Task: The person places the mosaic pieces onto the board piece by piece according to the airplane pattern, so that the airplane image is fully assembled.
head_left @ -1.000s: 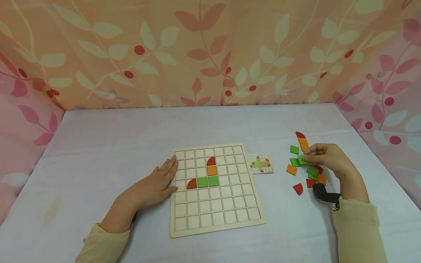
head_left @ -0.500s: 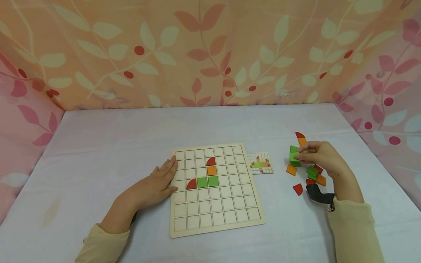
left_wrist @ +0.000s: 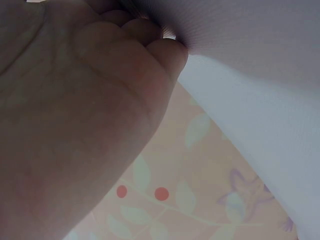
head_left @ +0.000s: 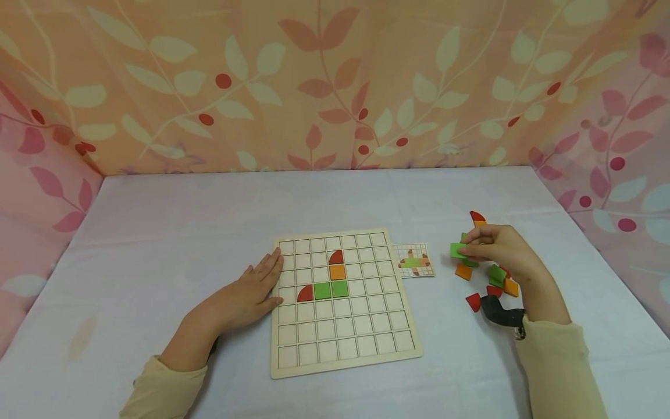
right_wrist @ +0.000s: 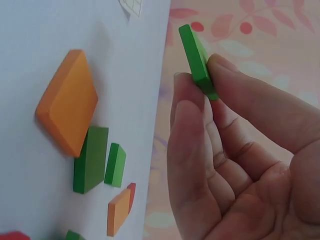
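Observation:
Between thumb and fingertips, my right hand point(head_left: 497, 247) pinches a green square tile point(right_wrist: 195, 57), raised above the loose tiles in the right wrist view. My left hand point(head_left: 246, 297) lies with straight fingers along the left edge of the wooden grid board point(head_left: 345, 364). On the board sit a red quarter-circle tile point(head_left: 336, 256) above an orange square tile point(head_left: 337, 272). Below them is a row of a red quarter-circle point(head_left: 305, 293) and two green squares point(head_left: 331, 290). In the left wrist view the palm point(left_wrist: 85, 110) fills much of the picture.
A small pattern card point(head_left: 413, 260) lies against the board's right edge. Loose tiles are scattered under and around the right hand, among them an orange square point(head_left: 463, 272), a red quarter-circle point(head_left: 473, 302) and a green tile point(head_left: 496, 273). A floral curtain point(head_left: 335, 87) encloses the table.
My right hand has lifted the green square tile from the pile and moved it left toward the card. The left hand and the tiles on the board have stayed put.

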The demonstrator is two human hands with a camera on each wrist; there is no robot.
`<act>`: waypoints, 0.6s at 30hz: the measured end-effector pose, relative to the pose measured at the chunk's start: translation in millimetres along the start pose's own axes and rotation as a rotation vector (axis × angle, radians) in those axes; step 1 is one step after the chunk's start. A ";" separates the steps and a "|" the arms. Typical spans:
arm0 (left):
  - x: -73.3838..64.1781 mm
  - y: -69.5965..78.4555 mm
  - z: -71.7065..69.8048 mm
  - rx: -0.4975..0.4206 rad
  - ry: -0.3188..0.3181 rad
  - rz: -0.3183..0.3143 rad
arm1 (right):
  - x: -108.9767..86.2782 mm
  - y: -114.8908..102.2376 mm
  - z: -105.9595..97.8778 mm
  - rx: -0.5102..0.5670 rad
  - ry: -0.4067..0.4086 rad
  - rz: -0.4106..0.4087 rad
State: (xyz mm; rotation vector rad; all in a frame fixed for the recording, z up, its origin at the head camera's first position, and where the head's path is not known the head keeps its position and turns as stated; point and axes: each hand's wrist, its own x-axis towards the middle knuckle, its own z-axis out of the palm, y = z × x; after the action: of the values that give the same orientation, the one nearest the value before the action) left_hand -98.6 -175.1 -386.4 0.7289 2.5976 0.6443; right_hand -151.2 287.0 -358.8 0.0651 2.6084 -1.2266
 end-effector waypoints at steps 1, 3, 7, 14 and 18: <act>0.0 0.2 -0.1 0.000 -0.001 0.000 | -0.3 -1.5 1.1 -0.006 -0.001 -0.003; -0.2 0.7 -0.6 -0.001 0.001 0.001 | -0.2 -4.2 3.5 -0.016 -0.006 -0.008; -0.6 0.3 -0.1 -0.002 0.004 0.000 | 2.0 -7.5 9.4 -0.003 -0.023 -0.006; 0.4 -1.9 2.2 0.008 0.001 -0.011 | 4.4 -9.3 18.2 -0.009 -0.035 -0.019; 0.9 -3.0 1.7 0.007 -0.007 -0.019 | 4.3 -13.7 22.6 -0.017 -0.035 -0.040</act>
State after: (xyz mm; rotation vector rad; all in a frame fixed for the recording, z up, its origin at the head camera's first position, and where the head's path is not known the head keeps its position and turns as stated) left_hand -99.7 -176.3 -389.6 0.7069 2.5984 0.6267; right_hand -152.6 260.6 -363.4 -0.0119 2.6022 -1.2078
